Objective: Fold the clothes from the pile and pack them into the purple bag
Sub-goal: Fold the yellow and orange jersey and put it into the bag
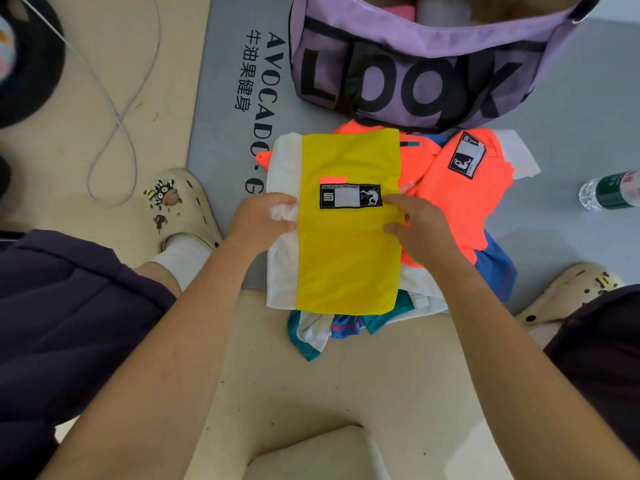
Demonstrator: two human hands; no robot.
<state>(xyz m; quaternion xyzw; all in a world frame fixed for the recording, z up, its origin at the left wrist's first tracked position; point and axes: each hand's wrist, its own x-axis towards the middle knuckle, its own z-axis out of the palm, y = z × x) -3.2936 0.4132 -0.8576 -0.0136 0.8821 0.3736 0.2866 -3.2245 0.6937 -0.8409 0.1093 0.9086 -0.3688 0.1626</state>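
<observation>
Left hand: the left hand [263,221] pinches a bunch of white cloth at the left side of the yellow and white shirt [348,237].
Right hand: the right hand [420,226] pinches the right edge of the yellow part, thumb on top, near the black label [350,196].
Shirt: it lies flat on top of the pile of clothes [460,188], right in front of the person.
Bag: the purple bag [415,67] sits just past the pile. Its mouth is open and some things are already inside.
Good fold: the person probably does best to pull both sides tight, so the cloth has no bumps, then bring the near edge up to meet the far edge.
Watch out: the bunched white bit may make a lump, so it likely needs smoothing first.
Edges: the grey mat [228,98] ends under the shirt, which lies half on the mat and half on the bare floor.
Room: a water bottle [611,190] lies well off to the right. The cream shoes [187,206] stand on both sides. The way up to the bag looks open.
</observation>
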